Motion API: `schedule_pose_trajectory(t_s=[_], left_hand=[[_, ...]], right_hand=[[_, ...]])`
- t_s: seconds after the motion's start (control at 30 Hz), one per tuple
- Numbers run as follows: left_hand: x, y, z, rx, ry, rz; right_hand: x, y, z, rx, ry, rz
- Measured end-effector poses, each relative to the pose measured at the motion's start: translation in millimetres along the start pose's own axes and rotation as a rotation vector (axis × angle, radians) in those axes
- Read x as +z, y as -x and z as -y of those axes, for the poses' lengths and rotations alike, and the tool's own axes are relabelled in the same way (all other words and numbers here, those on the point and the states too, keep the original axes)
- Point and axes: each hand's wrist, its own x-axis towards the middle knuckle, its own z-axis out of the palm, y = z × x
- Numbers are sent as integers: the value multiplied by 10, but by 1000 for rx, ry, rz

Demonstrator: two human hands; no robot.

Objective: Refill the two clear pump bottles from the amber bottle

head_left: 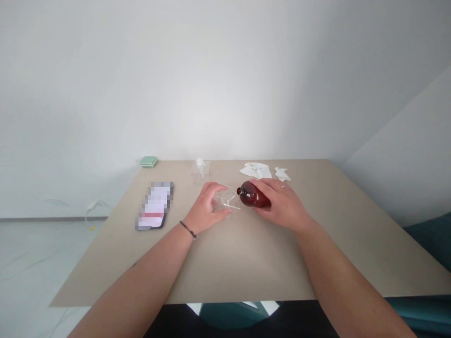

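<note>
1. Writing on the pixelated leaflet (155, 205) was blurred past reading.
2. The right hand (283, 204) was clamped around the dark red bottle (254, 195), its neck just beside the clear plastic tray (228, 199).
3. The left hand (206, 206) gripped that tray.

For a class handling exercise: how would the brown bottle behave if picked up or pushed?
The bottle lies on its side under the right hand, and its round body would probably roll if let go. Its glossy surface looks fairly slippery. If it is glass, which the picture cannot settle, it may be heavy for its size and fragile.
</note>
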Motion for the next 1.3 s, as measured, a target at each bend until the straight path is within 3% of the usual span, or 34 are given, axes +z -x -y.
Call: schedule_pose_trajectory(t_s=[1.3], left_hand=[[23, -27, 57, 17, 41, 27]], right_hand=[[-67, -11, 69, -12, 178, 22]])
